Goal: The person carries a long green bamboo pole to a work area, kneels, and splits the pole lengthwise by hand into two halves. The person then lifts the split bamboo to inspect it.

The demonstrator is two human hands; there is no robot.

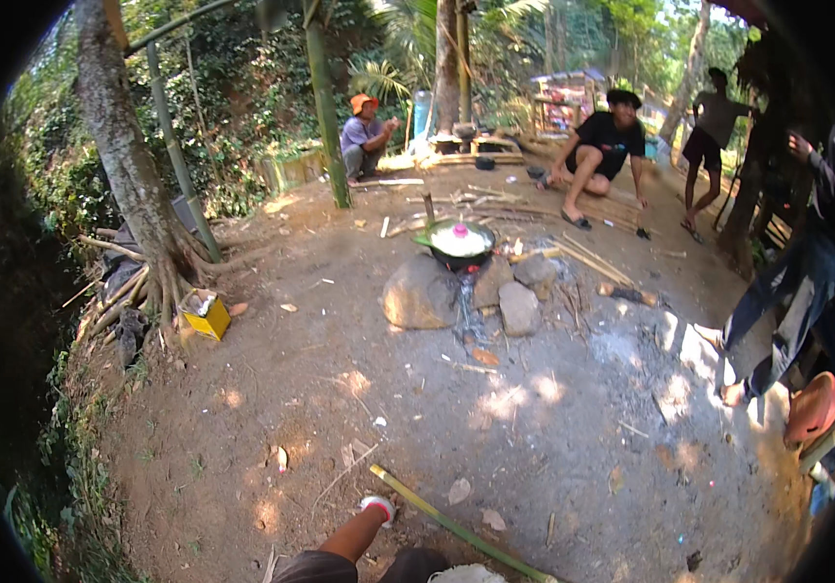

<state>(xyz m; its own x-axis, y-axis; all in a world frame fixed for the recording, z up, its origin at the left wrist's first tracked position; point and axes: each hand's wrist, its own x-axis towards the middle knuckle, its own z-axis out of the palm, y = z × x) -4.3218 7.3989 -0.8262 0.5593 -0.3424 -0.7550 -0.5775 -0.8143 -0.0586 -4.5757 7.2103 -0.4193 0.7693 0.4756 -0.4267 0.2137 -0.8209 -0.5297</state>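
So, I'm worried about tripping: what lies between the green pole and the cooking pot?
Past the pole, the head view shows dirt, a thin stick and a brown leaf, then large stones by the pot.

Around 6 o'clock, the person's left hand (378,509), white and red at the end of a bare forearm (352,537), is just beside a green-yellow pole (456,526), its finger pose too small to read. Near 1 o'clock from the centre, a dark pot (446,257) with a pale lid (476,240) sits over a fire (473,268) among rocks (420,291), while a yellow box (209,320) is at 9 o'clock. A person (363,136) squats between 11 and 12, a black-shirted person (612,141) crouches at 2, and someone in dark trousers (794,301) stands at 3.
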